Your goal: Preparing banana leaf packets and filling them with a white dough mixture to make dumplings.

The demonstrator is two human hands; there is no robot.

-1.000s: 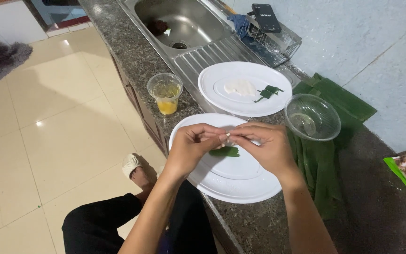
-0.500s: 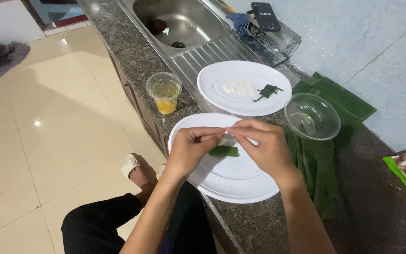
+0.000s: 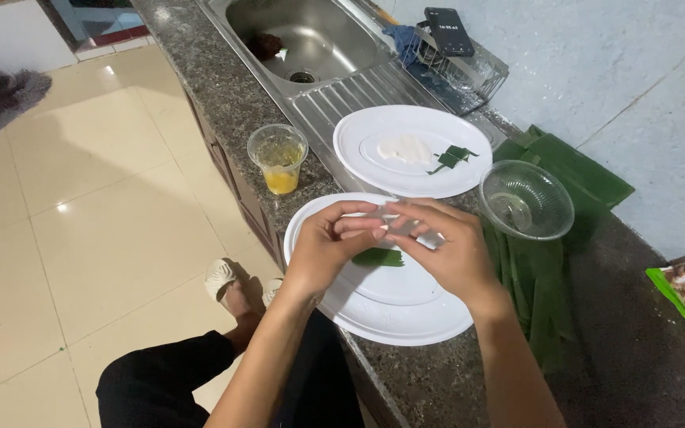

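Wrapper (image 3: 418, 231): thin, white, soft, likely tears easily; pinched at edges by left hand (image 3: 334, 242) and right hand (image 3: 453, 254), above near plate (image 3: 406, 313). Leaf strip (image 3: 380, 257) underneath.

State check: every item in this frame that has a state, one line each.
left hand: pinching a thin white piece over the near plate
right hand: pinching the same white piece
near plate: holds a green leaf piece
far plate: holds a white piece and folded leaf strip
plastic cup: upright, yellow liquid at bottom
glass bowl: upright, looks empty
sink: dark item near drain
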